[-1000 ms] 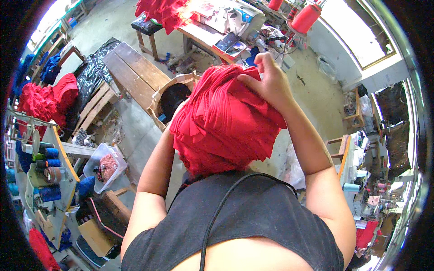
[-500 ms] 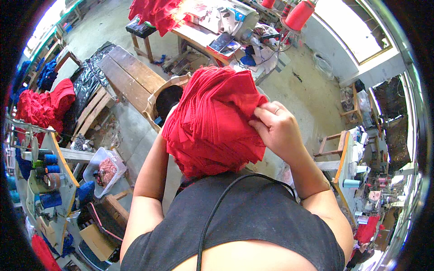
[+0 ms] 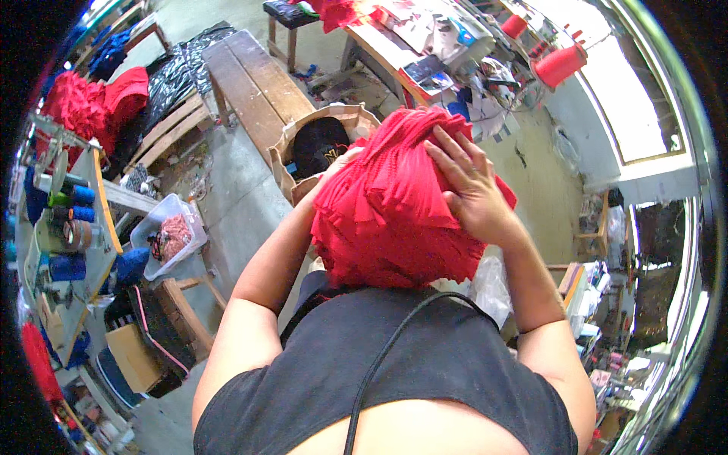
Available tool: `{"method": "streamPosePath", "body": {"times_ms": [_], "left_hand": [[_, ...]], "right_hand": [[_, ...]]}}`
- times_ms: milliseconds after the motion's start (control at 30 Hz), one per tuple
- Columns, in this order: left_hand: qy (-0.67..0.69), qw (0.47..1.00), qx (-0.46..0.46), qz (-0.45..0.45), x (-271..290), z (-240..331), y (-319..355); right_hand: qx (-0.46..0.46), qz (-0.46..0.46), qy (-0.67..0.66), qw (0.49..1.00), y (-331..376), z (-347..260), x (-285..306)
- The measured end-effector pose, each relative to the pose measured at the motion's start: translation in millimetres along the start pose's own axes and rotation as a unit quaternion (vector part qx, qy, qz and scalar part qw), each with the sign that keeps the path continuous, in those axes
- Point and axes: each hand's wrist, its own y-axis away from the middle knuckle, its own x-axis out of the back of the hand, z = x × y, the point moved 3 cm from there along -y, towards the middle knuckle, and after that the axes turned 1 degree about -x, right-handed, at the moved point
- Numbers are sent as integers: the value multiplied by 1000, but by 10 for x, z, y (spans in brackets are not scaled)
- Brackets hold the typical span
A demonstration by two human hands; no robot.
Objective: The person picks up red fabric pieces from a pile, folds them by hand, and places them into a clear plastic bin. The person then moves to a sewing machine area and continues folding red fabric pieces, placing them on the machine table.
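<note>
A thick stack of red fabric pieces (image 3: 402,220), many folded layers with uneven edges, rests against my front above my lap. My left hand (image 3: 343,165) holds it from the left side; most of its fingers are hidden behind the cloth. Across the upper right of the stack lies my right hand (image 3: 472,184), flat with its fingers stretched out and touching the top layers. Just beyond my left hand stands a tan bag (image 3: 282,171) with its mouth open and a black cap (image 3: 318,144) inside.
Ahead, a wooden bench (image 3: 254,83) reaches toward the bag. A sewing table (image 3: 390,64) bears a machine and a phone, with red thread cones (image 3: 560,67) near. To the left are a clear plastic bin (image 3: 174,235), a rack of thread spools (image 3: 82,205) and piled red cloth (image 3: 95,102).
My right hand has gone from pinching the stack's right edge to lying flat on it with fingers outstretched. The stack has shifted right in view, and more of the bag and cap shows.
</note>
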Motion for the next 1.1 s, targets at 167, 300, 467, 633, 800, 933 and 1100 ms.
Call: {"method": "streamPosePath", "body": {"times_ms": [167,300,467,633,800,933,1100], "left_hand": [[-218,975,-40,17,166,40,8],[-377,920,-102,29,-23,26,62],[-413,896,-162,30,9,49,135],[-576,800,-165,43,-349,207,278],[-596,786,-161,45,-361,233,251],[-536,827,-159,49,-237,259,229],[-409,902,-118,76,74,189,296]], "right_hand": [[140,-127,98,977,-509,-122,594],[253,-306,181,899,-1011,-389,436],[275,-424,119,855,-1243,-510,205],[250,-382,97,884,-1154,-397,317],[268,-372,91,884,-1102,-394,359],[302,-360,57,881,-964,-238,555],[213,-450,135,857,-644,-53,809]]}}
